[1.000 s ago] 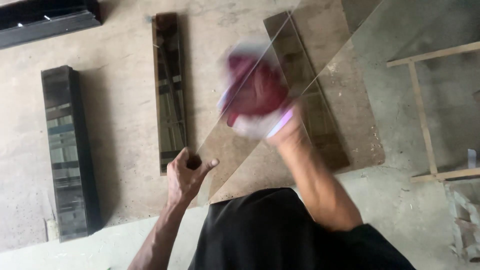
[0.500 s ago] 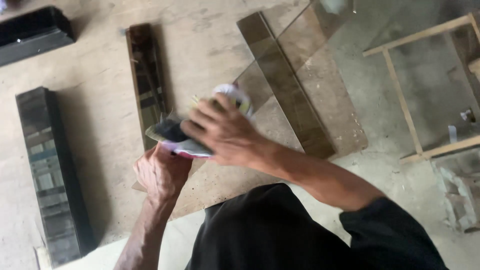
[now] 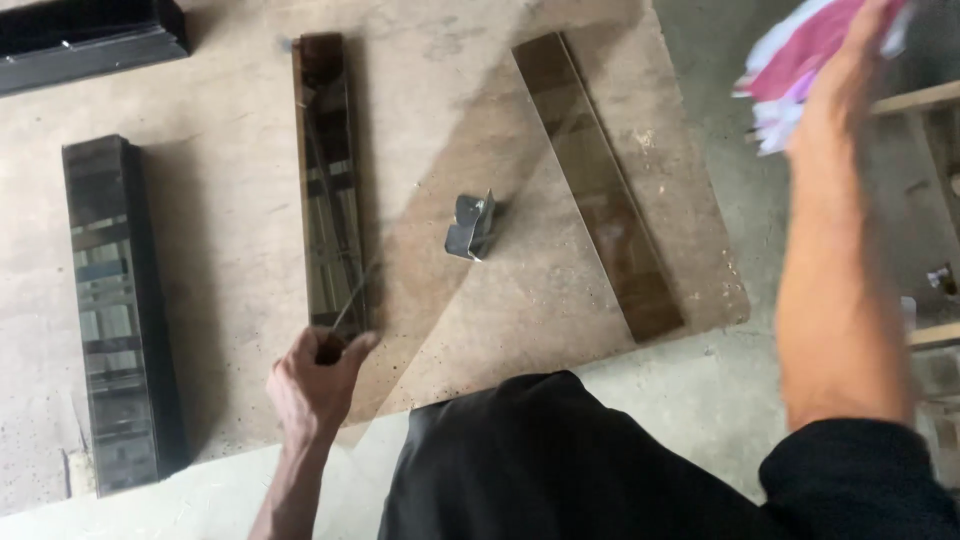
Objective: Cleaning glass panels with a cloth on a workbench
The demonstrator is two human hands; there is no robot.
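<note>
On the dusty brown board [image 3: 520, 140] laid over the concrete floor [image 3: 700, 400], a clear glass sheet [image 3: 440, 220] propped on edge, slanting from lower left up toward the top right. Left hand [image 3: 318, 375] clamped on the sheet's lower corner, thumb one side, fingers curled on the other, right at the near end of a tinted glass strip [image 3: 330, 190] lying flat on the board. Right hand [image 3: 850, 70] flung high at the upper right, well apart from the sheet, blurred, fingers closed over a crumpled pink and white cloth [image 3: 800, 70]. Small bent piece of shiny metal [image 3: 472, 226] seen near the middle of the board, between the first strip and a second tinted strip [image 3: 598, 185] lying at an angle. Out to the left, a longer dark tinted stack [image 3: 112, 310] flat on the board, with a black piece [image 3: 90, 40] at the top left corner. Wooden frame [image 3: 925, 100] at the right edge, just behind the raised arm. Black shirt [image 3: 540, 470] filling the bottom of the view.
</note>
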